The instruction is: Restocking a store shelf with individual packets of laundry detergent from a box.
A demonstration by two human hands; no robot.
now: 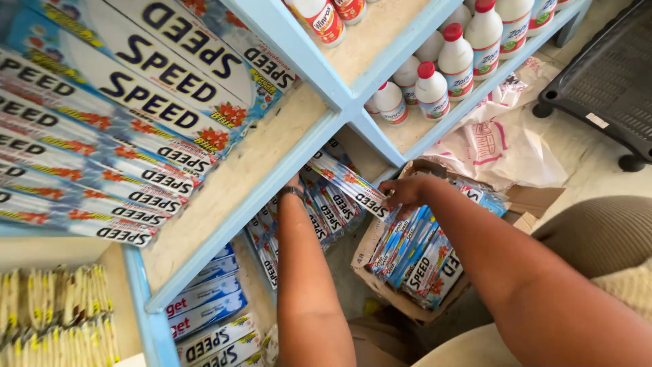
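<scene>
Long blue soap packet (350, 185) pinched at near end by right hand (402, 192), fed into lower shelf (272, 183) above cardboard box (370, 261). Left hand (293, 187) mostly hidden, grip can't be told. Packet probably light, slick, bendy; best held mid-length.

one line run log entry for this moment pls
left hand: reaching under blue shelf | right hand: gripping long blue soap packet | brown cardboard box: holds more

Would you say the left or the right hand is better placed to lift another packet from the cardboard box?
Probably the right hand: it hovers above the cardboard box, while the left hand reaches under the shelf.
</scene>
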